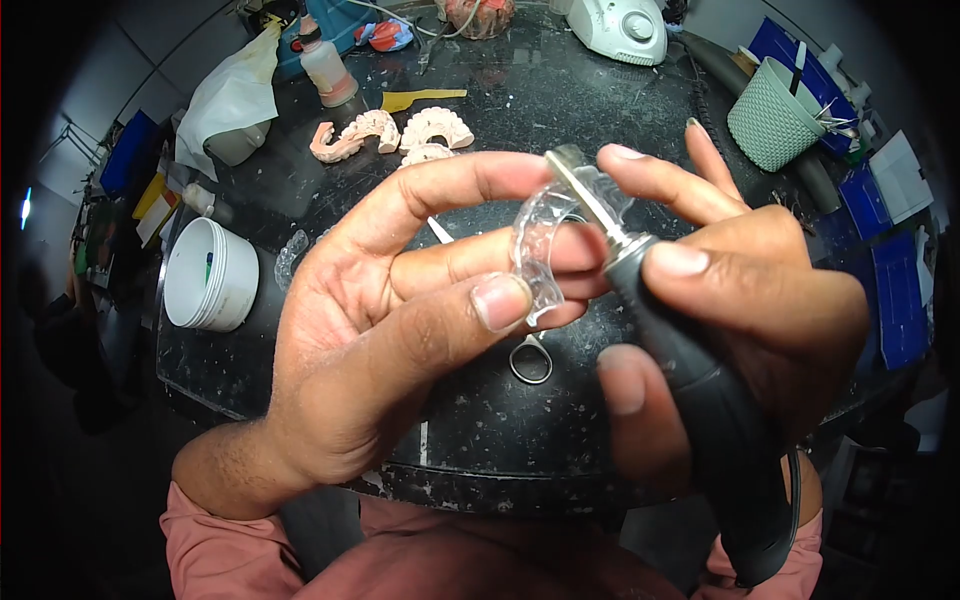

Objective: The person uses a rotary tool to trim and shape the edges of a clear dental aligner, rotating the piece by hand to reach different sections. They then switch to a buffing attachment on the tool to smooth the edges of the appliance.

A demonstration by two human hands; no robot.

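A clear plastic dental aligner point(536, 245) is pinched between the thumb and fingers of my left hand point(370, 310), held up over the bench. My right hand point(760, 290) is wrapped round a black rotary handpiece point(690, 370), whose cable hangs down by my right forearm. The handpiece's metal shank and bur point(585, 195) slant up to the left and overlap the aligner's upper edge in this view. Below the aligner, the ring handle of scissors point(531, 360) shows on the bench, the rest mostly hidden behind my left hand.
Several dental casts point(375, 132) lie beyond my hands on the dark bench point(560, 440). Another clear aligner point(290, 258) sits beside a white tub point(212, 275) at left. A spray bottle point(328, 70), white control unit point(620, 28) and green woven basket point(775, 115) stand farther back.
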